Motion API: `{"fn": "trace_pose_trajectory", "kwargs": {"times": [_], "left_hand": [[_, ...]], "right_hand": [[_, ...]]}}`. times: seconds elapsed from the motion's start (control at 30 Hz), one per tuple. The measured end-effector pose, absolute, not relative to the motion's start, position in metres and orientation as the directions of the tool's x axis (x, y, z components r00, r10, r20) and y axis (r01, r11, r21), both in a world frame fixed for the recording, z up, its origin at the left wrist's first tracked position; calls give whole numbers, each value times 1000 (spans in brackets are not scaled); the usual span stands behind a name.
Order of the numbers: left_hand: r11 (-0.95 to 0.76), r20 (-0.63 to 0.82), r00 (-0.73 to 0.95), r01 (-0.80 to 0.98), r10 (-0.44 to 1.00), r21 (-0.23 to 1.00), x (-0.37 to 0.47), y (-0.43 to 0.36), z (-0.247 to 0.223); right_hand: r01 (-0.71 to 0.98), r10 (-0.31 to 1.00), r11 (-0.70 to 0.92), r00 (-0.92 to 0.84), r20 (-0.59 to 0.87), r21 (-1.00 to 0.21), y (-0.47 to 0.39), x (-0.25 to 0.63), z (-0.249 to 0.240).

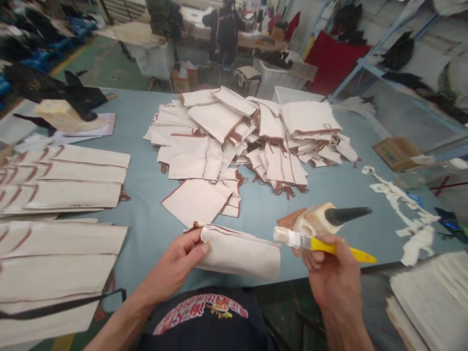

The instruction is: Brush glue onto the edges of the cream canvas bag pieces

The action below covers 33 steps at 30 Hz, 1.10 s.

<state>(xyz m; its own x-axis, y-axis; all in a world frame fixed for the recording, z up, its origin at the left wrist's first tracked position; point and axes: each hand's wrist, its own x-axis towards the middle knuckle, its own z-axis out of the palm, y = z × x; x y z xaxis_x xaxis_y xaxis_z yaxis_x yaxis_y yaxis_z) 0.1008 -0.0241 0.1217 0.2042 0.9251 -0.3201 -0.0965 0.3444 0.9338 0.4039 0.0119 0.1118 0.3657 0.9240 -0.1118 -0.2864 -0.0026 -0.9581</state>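
My left hand [185, 256] pinches the left end of a folded cream fabric piece [239, 253] with brown edging, held at the table's front edge. In my right hand [334, 268] is a paintbrush [325, 246] with a yellow handle and pale bristles. The bristles point left, close to the fabric's right end; I cannot tell whether they touch it. Just behind the brush stands a stained pale pot [312, 222] with a black handle [349, 213] sticking out to the right. A brown flat piece [290, 219] lies beside the pot.
A heap of cream fabric pieces [215, 117] covers the blue-green table's [146, 195] middle. Stacked pieces [66, 195] lie at left, a black strap [66, 308] across them. White scraps [413, 214] and a cardboard box [397, 152] are at right. A person [224, 31] stands beyond.
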Motion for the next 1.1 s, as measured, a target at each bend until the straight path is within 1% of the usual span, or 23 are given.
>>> {"fn": "trace_pose_trajectory", "kwargs": {"times": [0.07, 0.13, 0.23, 0.33, 0.5, 0.57, 0.67, 0.83, 0.97, 1.1], "left_hand": [[336, -300, 240, -125, 923, 934, 99, -25, 128], [323, -278, 277, -133, 920, 937, 97, -26, 133], [293, -246, 304, -117, 920, 949, 93, -30, 139], [286, -236, 312, -124, 920, 950, 88, -37, 139], [308, -254, 287, -160, 923, 938, 80, -47, 135], [329, -258, 304, -213, 917, 920, 79, -49, 134], [339, -246, 329, -265, 912, 902, 78, -50, 134], [331, -242, 313, -273, 918, 903, 79, -51, 133], [346, -250, 320, -290, 914, 892, 81, -52, 134], [331, -248, 290, -287, 925, 899, 84, -51, 135]], "right_hand": [[-232, 969, 86, 244, 28, -969, 9, 370, 136], [-178, 986, 136, 122, 115, -975, 5, 345, 148], [-116, 974, 224, -18, 227, -968, -1, 326, 151], [-102, 945, 302, -102, 312, -948, -3, 317, 149], [-37, 926, 343, -150, 345, -938, -1, 303, 145], [-40, 929, 350, -116, 352, -936, -1, 299, 143], [-88, 936, 347, -40, 351, -934, -5, 297, 141], [-36, 935, 328, -134, 330, -944, -10, 299, 140], [-65, 938, 341, -50, 344, -938, -10, 297, 140], [-18, 934, 337, -121, 337, -941, -12, 295, 138]]}}
